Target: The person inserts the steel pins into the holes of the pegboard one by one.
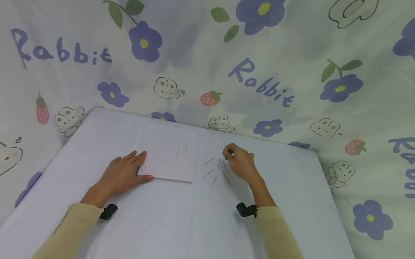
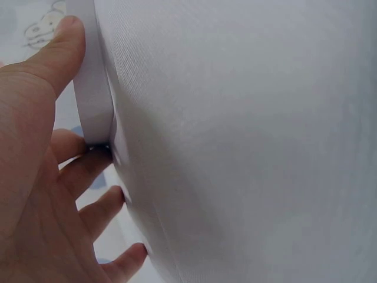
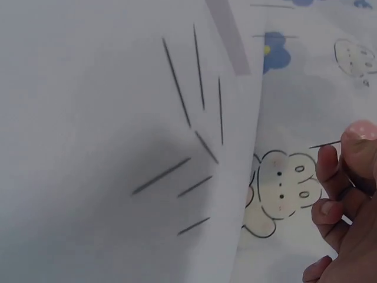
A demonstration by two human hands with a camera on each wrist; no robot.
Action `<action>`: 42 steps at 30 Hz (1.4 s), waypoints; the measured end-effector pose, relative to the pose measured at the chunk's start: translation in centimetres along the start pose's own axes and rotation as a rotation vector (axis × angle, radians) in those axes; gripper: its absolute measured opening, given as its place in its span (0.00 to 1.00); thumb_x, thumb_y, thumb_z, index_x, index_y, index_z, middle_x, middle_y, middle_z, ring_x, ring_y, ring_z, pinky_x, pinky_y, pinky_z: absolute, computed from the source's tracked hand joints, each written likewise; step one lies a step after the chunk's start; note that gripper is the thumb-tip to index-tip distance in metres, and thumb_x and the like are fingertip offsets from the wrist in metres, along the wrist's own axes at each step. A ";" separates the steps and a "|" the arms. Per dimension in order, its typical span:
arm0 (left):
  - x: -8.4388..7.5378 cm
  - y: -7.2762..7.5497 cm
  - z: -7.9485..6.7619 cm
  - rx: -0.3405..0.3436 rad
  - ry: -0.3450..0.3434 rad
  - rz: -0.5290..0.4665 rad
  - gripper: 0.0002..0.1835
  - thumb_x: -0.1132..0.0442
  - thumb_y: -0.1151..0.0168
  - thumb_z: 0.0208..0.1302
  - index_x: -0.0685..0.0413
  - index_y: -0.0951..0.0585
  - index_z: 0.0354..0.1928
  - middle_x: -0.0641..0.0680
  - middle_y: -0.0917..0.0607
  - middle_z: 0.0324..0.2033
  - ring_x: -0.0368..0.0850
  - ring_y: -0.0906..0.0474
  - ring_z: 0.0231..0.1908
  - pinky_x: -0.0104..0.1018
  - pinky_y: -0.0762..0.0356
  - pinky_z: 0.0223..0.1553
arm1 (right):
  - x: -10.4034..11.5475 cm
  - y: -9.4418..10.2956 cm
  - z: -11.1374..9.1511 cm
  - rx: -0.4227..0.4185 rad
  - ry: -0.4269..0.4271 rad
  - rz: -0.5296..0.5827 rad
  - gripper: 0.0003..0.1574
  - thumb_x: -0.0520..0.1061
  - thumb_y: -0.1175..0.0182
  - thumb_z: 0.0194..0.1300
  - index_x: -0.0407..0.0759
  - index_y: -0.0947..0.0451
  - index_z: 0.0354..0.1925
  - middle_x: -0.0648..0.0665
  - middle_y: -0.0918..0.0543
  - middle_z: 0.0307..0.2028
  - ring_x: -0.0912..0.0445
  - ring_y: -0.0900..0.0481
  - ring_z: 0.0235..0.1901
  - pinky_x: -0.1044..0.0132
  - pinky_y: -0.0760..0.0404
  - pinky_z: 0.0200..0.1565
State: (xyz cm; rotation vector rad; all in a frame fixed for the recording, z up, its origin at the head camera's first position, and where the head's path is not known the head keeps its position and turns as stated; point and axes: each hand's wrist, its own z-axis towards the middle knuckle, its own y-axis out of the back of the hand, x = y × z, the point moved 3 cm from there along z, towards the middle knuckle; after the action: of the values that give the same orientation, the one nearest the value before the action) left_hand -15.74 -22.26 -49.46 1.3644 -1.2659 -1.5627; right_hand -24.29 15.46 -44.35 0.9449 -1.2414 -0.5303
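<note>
Fingers of right hand [image 1: 240, 162] pinching one thin stick [image 3: 324, 144], left hand [image 1: 120, 174] spread, touching left and near edges of white board [image 1: 166, 165], loose sticks [image 1: 219, 164] just right of it, wide table [image 1: 292, 185] room further right.

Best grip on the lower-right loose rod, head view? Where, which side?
Likely mid-length, from above and right, pinching across its long sides. The rod is thin, straight and lies flat on the white table, with little to get under. The other loose rods lie left of it or farther off.
</note>
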 end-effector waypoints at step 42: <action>0.3 0.0 -0.1 0.005 -0.002 0.015 0.53 0.30 0.39 0.62 0.62 0.40 0.76 0.64 0.35 0.73 0.66 0.44 0.74 0.71 0.47 0.68 | 13.8 -10.1 3.3 0.095 0.288 -0.017 0.06 0.54 0.41 0.74 0.58 0.19 0.45 0.62 0.12 0.39 0.67 0.24 0.31 0.62 0.24 0.50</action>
State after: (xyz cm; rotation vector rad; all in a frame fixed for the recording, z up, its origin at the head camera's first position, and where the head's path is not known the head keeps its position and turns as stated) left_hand -15.75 -22.53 -49.54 1.3530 -1.2794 -1.5523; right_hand -22.12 -1.79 -44.99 1.0719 -1.0055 -0.3369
